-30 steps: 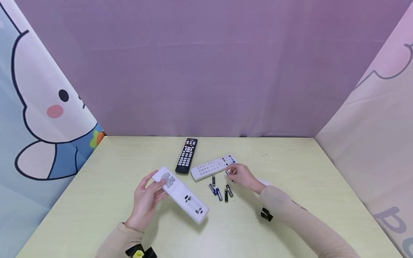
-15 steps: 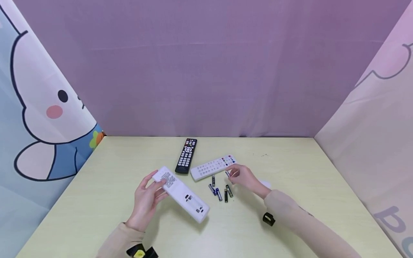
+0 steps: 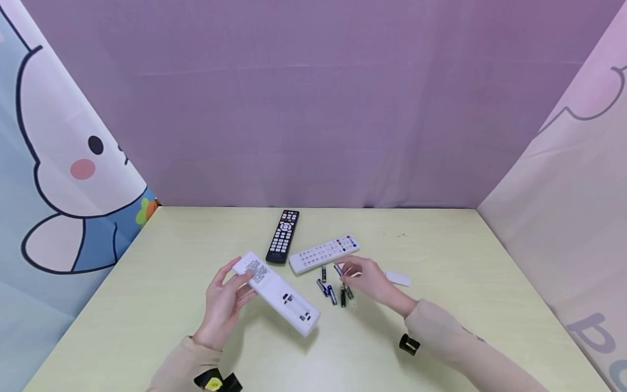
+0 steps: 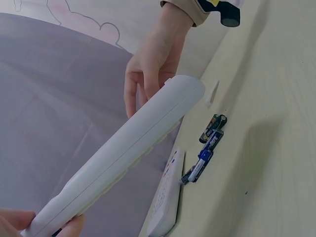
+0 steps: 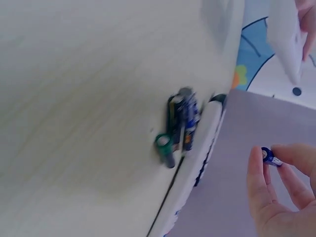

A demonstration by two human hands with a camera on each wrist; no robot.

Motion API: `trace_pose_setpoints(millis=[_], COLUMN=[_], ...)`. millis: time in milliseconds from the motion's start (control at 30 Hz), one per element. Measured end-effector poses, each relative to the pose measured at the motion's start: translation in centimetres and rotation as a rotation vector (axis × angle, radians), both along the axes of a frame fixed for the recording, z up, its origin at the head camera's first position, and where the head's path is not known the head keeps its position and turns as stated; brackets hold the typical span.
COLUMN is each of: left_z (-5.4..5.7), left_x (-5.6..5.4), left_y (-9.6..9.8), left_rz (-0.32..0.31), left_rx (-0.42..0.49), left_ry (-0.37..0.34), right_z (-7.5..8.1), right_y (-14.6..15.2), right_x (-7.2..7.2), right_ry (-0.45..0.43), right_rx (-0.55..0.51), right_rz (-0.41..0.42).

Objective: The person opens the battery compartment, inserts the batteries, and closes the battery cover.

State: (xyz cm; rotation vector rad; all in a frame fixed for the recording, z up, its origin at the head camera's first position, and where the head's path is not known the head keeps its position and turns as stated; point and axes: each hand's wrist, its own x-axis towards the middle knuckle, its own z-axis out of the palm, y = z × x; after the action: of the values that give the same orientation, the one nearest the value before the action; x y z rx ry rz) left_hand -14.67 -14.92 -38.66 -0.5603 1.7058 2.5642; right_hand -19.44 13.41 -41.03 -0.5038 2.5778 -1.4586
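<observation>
In the head view my left hand [image 3: 222,305] grips one end of a white remote control [image 3: 276,293], its back turned up and its battery compartment uncovered with no battery inside. My right hand [image 3: 367,277] pinches a blue battery [image 5: 269,156] between thumb and fingertips, raised above the table in the right wrist view. Below that hand lie several loose batteries [image 3: 332,295], some blue, some dark. Just behind them rests a second white remote [image 3: 323,255], buttons up. A white battery cover [image 3: 398,279] lies on the table beyond my right wrist, partly hidden by it.
A black remote [image 3: 282,237] lies buttons up farther back, left of the second white one. The pale table [image 3: 196,234] ends at a purple cloth backdrop [image 3: 313,109]. Printed cloth panels [image 3: 578,190] stand along both sides.
My right hand has drawn back from beside the second white remote, moving slightly left and nearer with the battery. More of the white cover shows now. My left hand has barely shifted.
</observation>
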Motion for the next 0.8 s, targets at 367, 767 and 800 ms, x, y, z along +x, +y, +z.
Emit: trace_pose_setpoints(millis=[367,767,800], left_z=[0.0,0.0,0.0], left_x=[-0.1,-0.4,-0.4], left_y=[0.2,0.8,0.8], left_rz=[0.007,0.018,0.018], left_rx=[0.022,0.039,0.041], left_ry=[0.004,0.021,0.023], right_z=[1.6,2.5,2.6], right_y=[-1.3,-2.4,-2.4], right_x=[2.4,4.3,4.4], right_ry=[0.031,0.042,0.044], right_rx=[-0.032,-0.115,-0.12], right_rz=[0.049,0.036,0.034])
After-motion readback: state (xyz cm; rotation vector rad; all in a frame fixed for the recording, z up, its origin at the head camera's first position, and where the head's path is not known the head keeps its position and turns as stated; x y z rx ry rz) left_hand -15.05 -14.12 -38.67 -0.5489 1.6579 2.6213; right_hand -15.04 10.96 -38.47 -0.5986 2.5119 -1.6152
